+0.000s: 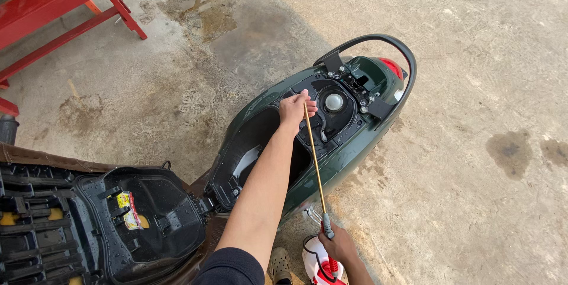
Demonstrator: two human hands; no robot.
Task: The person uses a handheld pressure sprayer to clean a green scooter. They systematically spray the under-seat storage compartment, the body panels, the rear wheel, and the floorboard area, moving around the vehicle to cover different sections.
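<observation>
Reaching forward over the open body of a dark green scooter (331,161), the left hand (296,109) is curled with its fingers closed around the far end of a thin brass-coloured spray wand (314,161). That tip sits just beside the round silver fuel cap (333,102), which lies a little to the right of the left hand inside the black plastic recess under the raised seat. The wand runs straight back from the left hand, down across the scooter's green side panel, to the right hand (338,245) close to the body at the bottom of the view. The right hand is wrapped around the wand's red grip, fingers shut on it, with a white and red sprayer bottle (314,261) just beneath and touching it; a black hose loops beside the bottle.

Beyond the left hand, a black grab rail (378,39) arches over the tail of the scooter, with a red rear light (391,67) under it. Nearer than the left hand, under the forearm, the deep black storage well (254,149) stands open. To the left of both hands, the seat (148,220) is tipped up, showing its wet black underside with a small yellow and red sticker. Far off to the upper left stands a red metal frame (65,1) on the stained concrete floor (473,202).
</observation>
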